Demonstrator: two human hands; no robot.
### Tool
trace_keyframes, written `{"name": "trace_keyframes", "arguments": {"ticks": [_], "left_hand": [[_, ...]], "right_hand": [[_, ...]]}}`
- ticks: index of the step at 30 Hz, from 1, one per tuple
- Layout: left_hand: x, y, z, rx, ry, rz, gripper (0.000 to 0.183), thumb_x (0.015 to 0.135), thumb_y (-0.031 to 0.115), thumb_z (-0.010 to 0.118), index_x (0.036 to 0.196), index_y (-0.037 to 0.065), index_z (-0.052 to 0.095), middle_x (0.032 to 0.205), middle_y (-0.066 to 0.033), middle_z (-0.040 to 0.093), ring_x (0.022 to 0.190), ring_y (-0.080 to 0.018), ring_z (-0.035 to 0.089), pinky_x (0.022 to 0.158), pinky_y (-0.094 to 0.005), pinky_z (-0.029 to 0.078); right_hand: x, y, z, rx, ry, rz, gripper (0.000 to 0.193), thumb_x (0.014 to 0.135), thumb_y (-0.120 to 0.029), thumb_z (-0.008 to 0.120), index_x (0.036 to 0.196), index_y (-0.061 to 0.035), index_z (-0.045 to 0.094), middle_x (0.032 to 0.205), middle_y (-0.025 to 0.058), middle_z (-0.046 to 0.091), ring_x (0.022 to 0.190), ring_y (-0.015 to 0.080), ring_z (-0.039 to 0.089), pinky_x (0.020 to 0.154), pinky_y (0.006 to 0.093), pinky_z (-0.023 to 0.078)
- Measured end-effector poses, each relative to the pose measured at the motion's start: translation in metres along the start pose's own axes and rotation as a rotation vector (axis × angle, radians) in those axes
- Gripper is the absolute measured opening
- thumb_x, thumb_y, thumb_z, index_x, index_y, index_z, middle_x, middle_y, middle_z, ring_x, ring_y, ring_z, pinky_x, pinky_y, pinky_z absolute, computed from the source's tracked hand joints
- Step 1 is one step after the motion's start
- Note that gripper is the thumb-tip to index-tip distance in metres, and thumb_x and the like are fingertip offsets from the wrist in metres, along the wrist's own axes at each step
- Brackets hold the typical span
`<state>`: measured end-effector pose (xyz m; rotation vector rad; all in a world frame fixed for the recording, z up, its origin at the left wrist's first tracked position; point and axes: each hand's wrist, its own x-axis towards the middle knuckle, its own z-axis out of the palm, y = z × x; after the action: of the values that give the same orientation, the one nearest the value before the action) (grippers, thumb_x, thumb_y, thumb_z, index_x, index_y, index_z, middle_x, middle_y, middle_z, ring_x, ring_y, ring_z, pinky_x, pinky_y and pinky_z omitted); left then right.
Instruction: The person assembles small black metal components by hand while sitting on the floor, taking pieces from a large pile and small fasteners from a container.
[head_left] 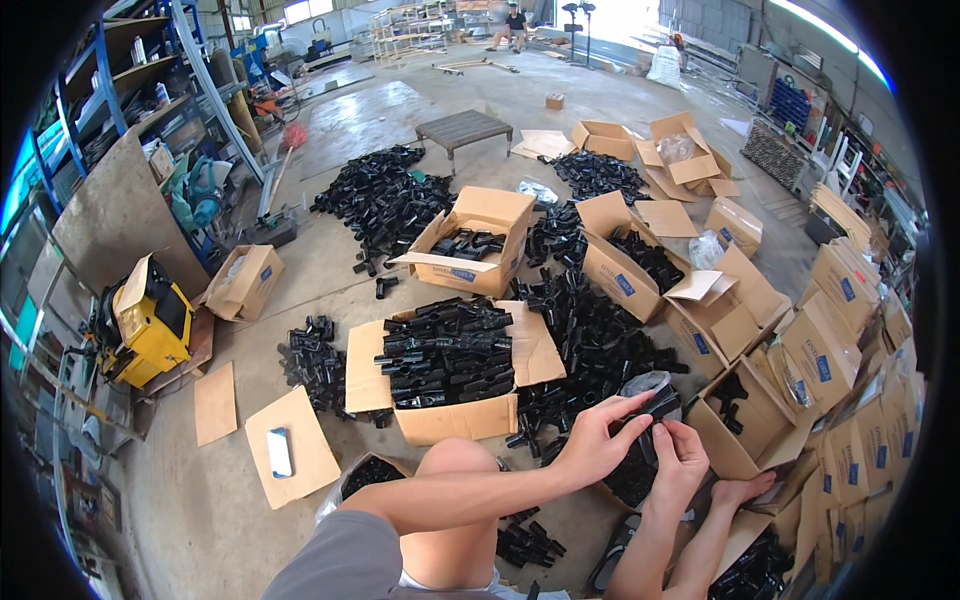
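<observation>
In front of me, at the right, my left hand (pixel 598 440) and my right hand (pixel 680 461) are close together on one small black plastic fitting (pixel 660 405). The fingers of my left hand grip its upper part, while my right fingertips pinch its lower side. A clear plastic bag (pixel 645 383) lies just behind the fitting. Below my hands is a container of small black pieces (pixel 630 478), partly covered by my wrists. An open carton (pixel 458 424) full of stacked black fittings (pixel 445 350) stands before my knees.
Heaps of loose black fittings (pixel 385 205) cover much of the floor. Open cartons (pixel 740 430) crowd my right; another carton (pixel 470 275) stands ahead. A phone (pixel 279 452) rests on cardboard at left, near a yellow machine (pixel 150 330). A low table (pixel 465 128) and a seated person (pixel 515 28) are farther off.
</observation>
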<state>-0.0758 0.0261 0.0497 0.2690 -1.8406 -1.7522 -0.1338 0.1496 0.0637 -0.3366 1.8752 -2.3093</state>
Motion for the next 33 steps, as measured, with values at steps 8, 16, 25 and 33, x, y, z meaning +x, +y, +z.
{"name": "trace_keyframes", "arguments": {"ticks": [8,16,25,33], "left_hand": [[-0.002,0.006,-0.006,0.048,0.003,0.062,0.040,0.098,0.006,0.067,0.138,0.003,0.064,0.116,-0.0117,0.072,0.104,-0.0155,0.066,0.093,-0.0290,0.051],[-0.003,0.008,-0.004,0.025,-0.012,0.060,0.040,0.098,0.006,0.068,0.138,0.003,0.064,0.115,-0.0121,0.072,0.106,-0.0160,0.067,0.093,-0.0295,0.051],[-0.003,0.000,-0.002,0.050,0.022,0.033,0.040,0.098,0.008,0.069,0.137,0.004,0.065,0.114,-0.0127,0.072,0.098,-0.0162,0.067,0.086,-0.0284,0.051],[-0.007,0.003,0.002,0.074,0.025,0.030,0.039,0.098,0.008,0.068,0.137,0.006,0.065,0.113,-0.0135,0.072,0.099,-0.0175,0.068,0.086,-0.0296,0.052]], "right_hand": [[-0.002,0.004,0.004,0.009,0.015,-0.009,0.017,0.091,0.004,0.073,0.108,0.0032,0.073,0.101,0.0081,0.075,0.090,0.0111,0.069,0.084,0.0230,0.053],[-0.004,0.000,0.001,0.072,0.017,0.047,0.019,0.089,0.006,0.074,0.107,0.0037,0.074,0.101,0.0084,0.075,0.090,0.0117,0.069,0.084,0.0239,0.053],[-0.003,0.010,0.007,-0.009,0.052,0.060,0.017,0.097,-0.011,0.072,0.106,0.0029,0.073,0.096,0.0032,0.072,0.084,0.0078,0.062,0.078,0.0224,0.048],[-0.001,0.025,-0.004,-0.189,0.042,-0.067,0.019,0.101,-0.014,0.068,0.103,0.0045,0.071,0.094,0.0027,0.069,0.085,0.0067,0.059,0.077,0.0235,0.047]]}}
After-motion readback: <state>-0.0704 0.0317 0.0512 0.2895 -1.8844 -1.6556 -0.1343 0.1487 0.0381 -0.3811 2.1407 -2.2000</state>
